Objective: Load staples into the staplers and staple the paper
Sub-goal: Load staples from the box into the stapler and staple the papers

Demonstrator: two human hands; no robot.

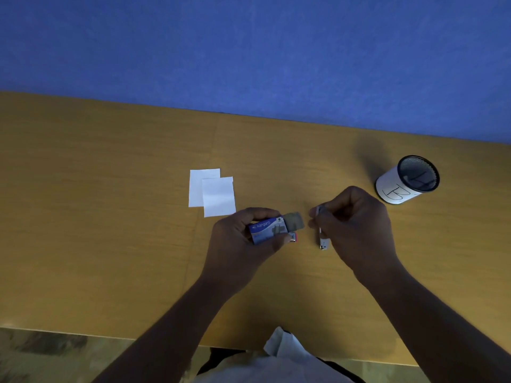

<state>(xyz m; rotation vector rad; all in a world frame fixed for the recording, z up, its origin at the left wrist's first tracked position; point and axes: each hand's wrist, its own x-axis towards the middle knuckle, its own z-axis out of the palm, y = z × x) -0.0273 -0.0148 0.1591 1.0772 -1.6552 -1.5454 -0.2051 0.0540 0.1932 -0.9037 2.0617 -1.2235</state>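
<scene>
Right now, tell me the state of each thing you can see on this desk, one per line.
Staple box: held in the left hand, inner tray slid partly out.
Staple strip: pinched in the right hand.
White stapler: on the table, mostly hidden by the right hand.
Pink stapler: partly hidden under the box.
Papers: two sheets, flat, overlapping.
Mesh cup: upright; contents unclear.

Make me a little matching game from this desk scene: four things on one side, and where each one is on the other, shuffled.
Things:
1. staple box
2. paper sheets
3. mesh cup
4. white stapler

Places:
A. far right of the table
B. held in the left hand, tray slid partly out
C. lying overlapped, left of both hands
D. under the right hand

Pairs: 1-B, 2-C, 3-A, 4-D
</scene>
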